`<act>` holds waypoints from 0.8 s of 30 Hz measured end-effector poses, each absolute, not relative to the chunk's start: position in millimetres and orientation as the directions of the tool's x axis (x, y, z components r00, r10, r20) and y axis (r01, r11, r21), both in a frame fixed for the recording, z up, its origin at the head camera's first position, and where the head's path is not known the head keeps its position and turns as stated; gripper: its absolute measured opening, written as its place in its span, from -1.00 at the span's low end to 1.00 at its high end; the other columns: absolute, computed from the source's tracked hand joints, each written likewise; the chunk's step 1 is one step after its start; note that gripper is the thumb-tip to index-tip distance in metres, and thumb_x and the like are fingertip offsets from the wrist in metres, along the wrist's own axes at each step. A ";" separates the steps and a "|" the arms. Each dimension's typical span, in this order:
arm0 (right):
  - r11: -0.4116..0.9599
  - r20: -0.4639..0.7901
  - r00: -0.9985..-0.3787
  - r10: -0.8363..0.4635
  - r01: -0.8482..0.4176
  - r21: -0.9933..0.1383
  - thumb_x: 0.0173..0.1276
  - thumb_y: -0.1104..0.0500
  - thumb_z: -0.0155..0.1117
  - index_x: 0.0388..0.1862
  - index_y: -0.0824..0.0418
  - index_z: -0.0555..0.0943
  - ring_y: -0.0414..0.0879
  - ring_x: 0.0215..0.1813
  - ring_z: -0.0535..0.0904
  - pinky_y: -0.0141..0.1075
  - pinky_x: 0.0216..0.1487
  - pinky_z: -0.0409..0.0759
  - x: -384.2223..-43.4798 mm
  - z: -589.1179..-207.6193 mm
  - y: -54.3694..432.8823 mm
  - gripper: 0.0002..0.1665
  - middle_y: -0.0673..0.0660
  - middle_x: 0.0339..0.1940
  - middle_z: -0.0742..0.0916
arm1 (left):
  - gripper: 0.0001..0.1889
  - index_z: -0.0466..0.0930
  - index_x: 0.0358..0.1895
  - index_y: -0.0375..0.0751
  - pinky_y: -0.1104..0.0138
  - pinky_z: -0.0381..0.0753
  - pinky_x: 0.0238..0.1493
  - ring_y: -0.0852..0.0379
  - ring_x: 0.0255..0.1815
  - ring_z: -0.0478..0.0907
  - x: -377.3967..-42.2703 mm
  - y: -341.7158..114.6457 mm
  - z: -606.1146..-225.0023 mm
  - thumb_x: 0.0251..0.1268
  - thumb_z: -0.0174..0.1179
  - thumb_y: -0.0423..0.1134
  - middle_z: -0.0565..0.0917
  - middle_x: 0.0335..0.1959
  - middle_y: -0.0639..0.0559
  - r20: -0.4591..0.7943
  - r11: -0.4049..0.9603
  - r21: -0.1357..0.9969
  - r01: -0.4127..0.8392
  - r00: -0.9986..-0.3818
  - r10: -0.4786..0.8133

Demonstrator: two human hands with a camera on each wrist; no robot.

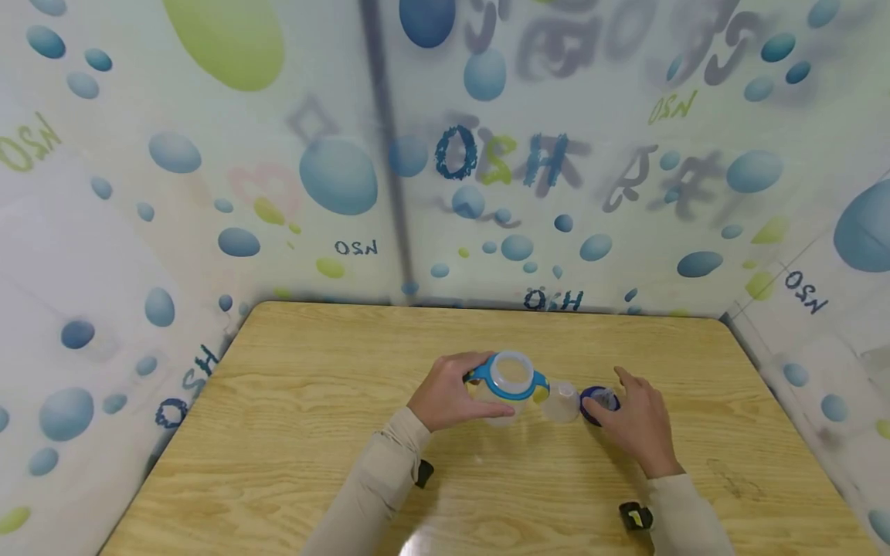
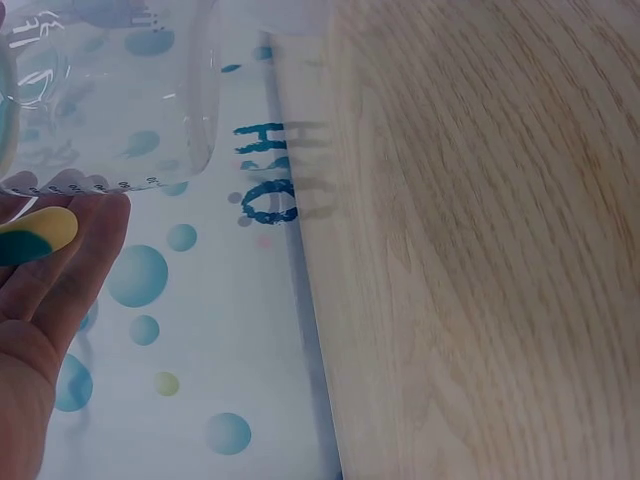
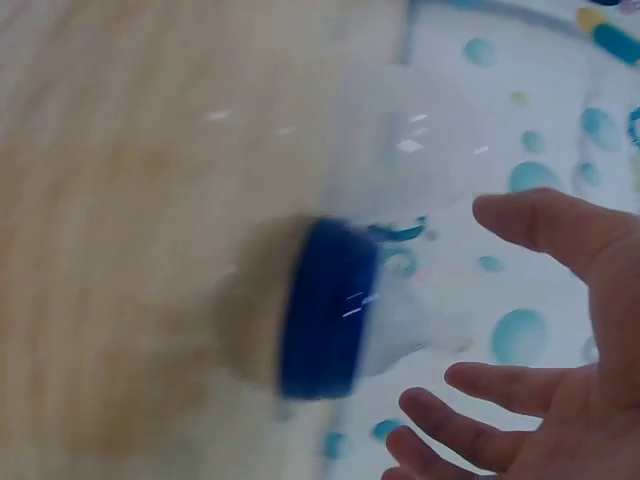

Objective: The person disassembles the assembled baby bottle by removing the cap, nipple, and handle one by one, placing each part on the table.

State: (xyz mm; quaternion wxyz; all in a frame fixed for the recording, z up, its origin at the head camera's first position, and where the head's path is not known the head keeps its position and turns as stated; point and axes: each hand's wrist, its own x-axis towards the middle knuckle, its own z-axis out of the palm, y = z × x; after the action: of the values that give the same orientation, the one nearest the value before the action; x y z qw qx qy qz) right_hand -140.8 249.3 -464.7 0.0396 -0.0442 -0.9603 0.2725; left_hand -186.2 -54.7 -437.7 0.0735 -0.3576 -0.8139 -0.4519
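My left hand (image 1: pixel 448 392) grips a clear baby bottle (image 1: pixel 512 373) above the table, thumb on the near side. A blue ring with two side handles (image 1: pixel 518 395) sits round its neck, and the top is uncapped. In the left wrist view, the bottle's clear wall (image 2: pixel 110 100) and a yellow-and-green handle end (image 2: pixel 45 235) show near the fingers. A dark blue screw collar with a clear nipple (image 3: pixel 328 310) stands on the table. Over it, my right hand (image 1: pixel 638 423) reaches with spread fingers, apart from the collar in the right wrist view.
A clear dome cap (image 1: pixel 560 403) stands on the wooden table (image 1: pixel 313 371) between the bottle and the collar. A patterned white sheet (image 1: pixel 278 154) rises along the table's back and sides.
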 end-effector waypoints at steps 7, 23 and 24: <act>0.730 0.254 -0.965 0.059 -0.131 -0.670 0.44 0.07 0.28 0.42 0.32 0.39 0.19 0.03 0.55 -0.04 -0.20 0.61 -133.2 -442.0 225.6 -0.34 0.35 0.19 0.58 | -0.26 0.62 0.20 -0.14 0.44 0.64 -0.16 0.29 -0.10 0.65 -187.6 -54.1 -439.8 -0.13 0.61 0.03 0.72 0.01 0.08 0.446 0.330 0.685 0.650 -0.732 0.515; 0.494 0.345 -0.935 -0.088 -0.341 -0.799 0.47 0.27 0.23 0.33 0.22 0.52 -0.19 -0.26 0.62 -0.32 -0.30 0.61 -127.8 -425.9 195.8 -0.54 0.16 0.07 0.69 | -0.29 0.63 0.17 -0.13 0.38 0.67 -0.17 0.32 -0.13 0.64 -187.2 -54.1 -437.1 -0.15 0.63 0.01 0.73 -0.03 0.11 0.465 0.301 0.693 0.655 -0.726 0.507; 0.487 0.342 -0.934 -0.101 -0.346 -0.802 0.46 0.28 0.24 0.32 0.22 0.53 -0.18 -0.29 0.62 -0.32 -0.33 0.60 -127.6 -425.0 195.1 -0.54 0.17 0.07 0.69 | -0.29 0.63 0.17 -0.13 0.37 0.67 -0.18 0.31 -0.13 0.64 -187.3 -54.2 -437.1 -0.15 0.63 0.00 0.73 -0.02 0.11 0.468 0.299 0.692 0.657 -0.724 0.507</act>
State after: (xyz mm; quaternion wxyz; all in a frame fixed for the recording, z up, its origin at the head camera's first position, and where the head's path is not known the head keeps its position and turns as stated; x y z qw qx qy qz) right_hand -127.6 195.1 -425.0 0.1253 0.1308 -0.8531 0.4893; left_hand -187.3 -54.2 -437.1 0.0800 -0.3627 -0.8020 -0.4678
